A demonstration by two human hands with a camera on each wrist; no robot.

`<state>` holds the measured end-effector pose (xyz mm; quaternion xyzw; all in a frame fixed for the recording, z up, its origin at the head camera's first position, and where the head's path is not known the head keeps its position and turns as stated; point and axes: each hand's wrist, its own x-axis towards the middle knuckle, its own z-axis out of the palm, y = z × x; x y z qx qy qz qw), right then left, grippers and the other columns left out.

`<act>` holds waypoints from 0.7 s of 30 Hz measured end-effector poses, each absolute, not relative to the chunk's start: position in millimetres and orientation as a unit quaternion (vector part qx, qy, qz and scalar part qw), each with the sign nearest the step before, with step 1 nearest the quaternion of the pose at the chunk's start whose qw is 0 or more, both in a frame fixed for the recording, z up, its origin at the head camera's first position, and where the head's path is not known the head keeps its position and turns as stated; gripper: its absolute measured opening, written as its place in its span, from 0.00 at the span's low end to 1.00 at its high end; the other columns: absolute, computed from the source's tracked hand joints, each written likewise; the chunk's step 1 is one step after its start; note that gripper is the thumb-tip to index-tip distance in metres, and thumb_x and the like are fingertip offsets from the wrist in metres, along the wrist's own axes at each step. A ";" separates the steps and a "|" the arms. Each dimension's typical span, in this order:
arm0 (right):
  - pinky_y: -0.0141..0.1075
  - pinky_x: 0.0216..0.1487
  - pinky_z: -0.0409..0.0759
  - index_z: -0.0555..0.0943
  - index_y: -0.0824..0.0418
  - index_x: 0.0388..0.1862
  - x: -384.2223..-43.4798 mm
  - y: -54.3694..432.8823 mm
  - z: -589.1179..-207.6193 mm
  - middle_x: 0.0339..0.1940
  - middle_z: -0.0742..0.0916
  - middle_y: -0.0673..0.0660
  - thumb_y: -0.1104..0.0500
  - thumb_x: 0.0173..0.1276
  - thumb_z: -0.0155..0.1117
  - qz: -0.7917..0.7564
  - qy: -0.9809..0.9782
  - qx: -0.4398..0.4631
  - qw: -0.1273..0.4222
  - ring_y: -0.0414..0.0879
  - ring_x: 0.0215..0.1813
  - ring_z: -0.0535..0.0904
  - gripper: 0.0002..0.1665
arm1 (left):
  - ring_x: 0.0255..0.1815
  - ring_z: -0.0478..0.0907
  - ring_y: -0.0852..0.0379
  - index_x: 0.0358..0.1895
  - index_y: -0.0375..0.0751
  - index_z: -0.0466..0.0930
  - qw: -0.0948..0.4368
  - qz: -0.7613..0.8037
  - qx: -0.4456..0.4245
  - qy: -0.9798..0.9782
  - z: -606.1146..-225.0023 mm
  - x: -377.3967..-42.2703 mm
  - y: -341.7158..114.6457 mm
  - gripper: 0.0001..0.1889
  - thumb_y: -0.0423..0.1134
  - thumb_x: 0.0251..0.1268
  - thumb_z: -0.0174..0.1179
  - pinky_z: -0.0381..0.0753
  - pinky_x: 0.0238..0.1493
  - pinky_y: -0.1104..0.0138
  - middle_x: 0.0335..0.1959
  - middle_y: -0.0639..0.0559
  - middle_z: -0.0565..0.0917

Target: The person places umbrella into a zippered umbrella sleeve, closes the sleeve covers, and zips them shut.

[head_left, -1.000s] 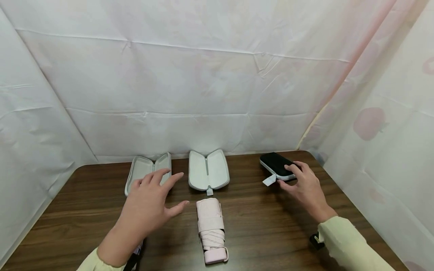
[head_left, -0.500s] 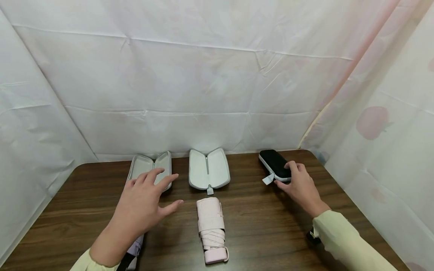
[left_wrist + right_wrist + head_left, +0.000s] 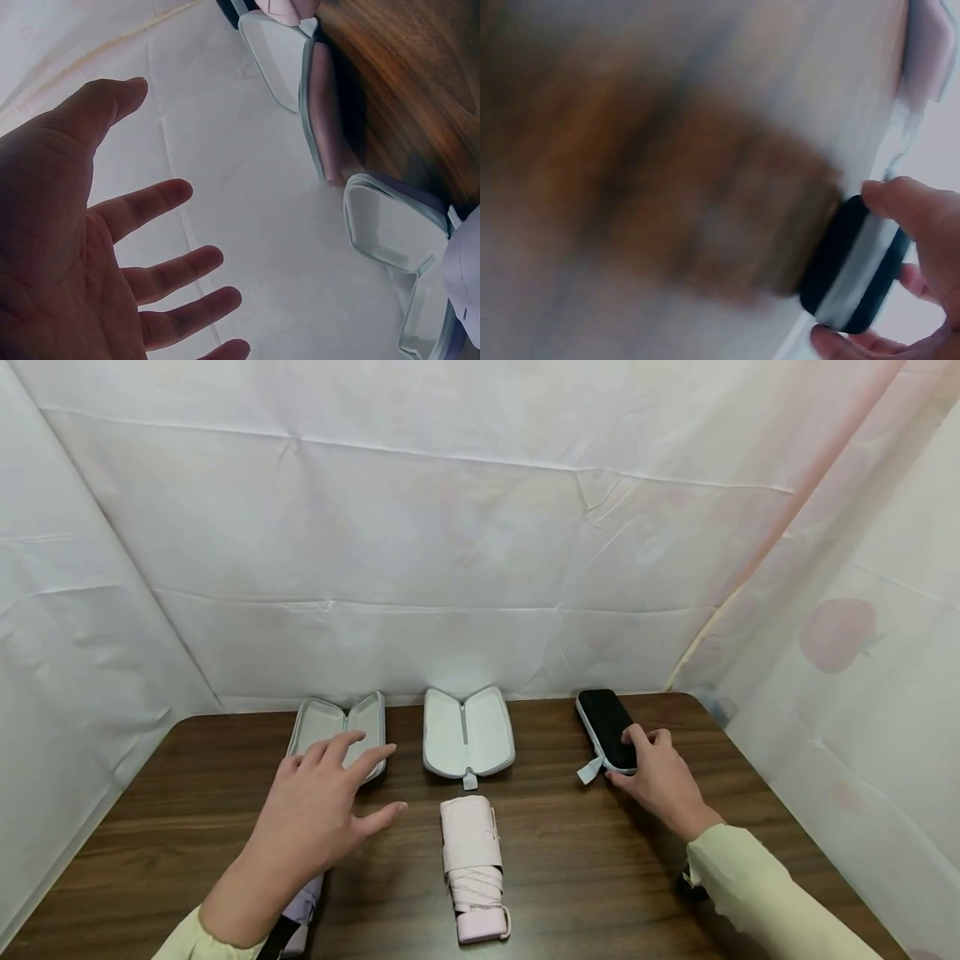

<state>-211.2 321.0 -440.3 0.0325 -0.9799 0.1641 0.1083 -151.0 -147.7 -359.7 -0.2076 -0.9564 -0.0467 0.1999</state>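
Note:
My right hand (image 3: 660,781) grips the near end of a black zip case (image 3: 602,720) at the back right of the table. The case is closed, with a pale zipper edge and a white pull tab (image 3: 590,770); in the right wrist view the thumb and fingers (image 3: 904,201) pinch its two sides. My left hand (image 3: 315,806) hovers with its fingers spread, holding nothing. In the head view it overlaps the lower part of an unzipped case (image 3: 318,722) with a pale grey lining. A second unzipped case (image 3: 483,731) stands spread beside it, in the middle.
A folded pale pink umbrella (image 3: 471,852) lies in front of the middle case. A lavender folded umbrella (image 3: 303,902) lies partly hidden under the left forearm. White cloth (image 3: 450,543) hangs behind the brown wooden table (image 3: 570,877) and along both sides.
The right hand has turned the black case so that it points more directly away from me. My left hand has drawn back slightly to the left, still spread.

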 end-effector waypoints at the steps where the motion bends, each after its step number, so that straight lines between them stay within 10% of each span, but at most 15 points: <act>1: 0.57 0.36 0.80 0.71 0.60 0.60 -210.8 319.6 -436.7 0.57 0.71 0.77 0.50 0.63 0.78 0.157 -0.982 0.034 0.104 0.67 0.40 0.80 0.34 | 0.61 0.77 0.35 0.67 0.60 0.79 0.199 -0.046 -0.207 -0.957 -359.6 -151.1 -147.9 0.36 0.68 0.55 0.69 0.74 0.55 0.37 0.65 0.40 0.76; 7: 0.66 0.49 0.76 0.74 0.60 0.62 -202.8 288.7 -403.1 0.63 0.70 0.77 0.50 0.66 0.74 0.125 -0.985 0.068 0.092 0.76 0.57 0.73 0.31 | 0.61 0.77 0.34 0.68 0.59 0.79 0.192 -0.046 -0.207 -0.958 -359.9 -151.3 -148.8 0.36 0.69 0.56 0.69 0.73 0.55 0.36 0.65 0.40 0.76; 21: 0.64 0.61 0.73 0.72 0.48 0.70 -147.9 141.4 -372.4 0.59 0.78 0.64 0.38 0.63 0.74 0.092 -0.969 0.227 0.038 0.65 0.59 0.77 0.40 | 0.60 0.76 0.31 0.69 0.61 0.78 0.175 -0.040 -0.202 -0.963 -358.1 -152.2 -147.6 0.37 0.70 0.56 0.68 0.72 0.53 0.34 0.66 0.38 0.75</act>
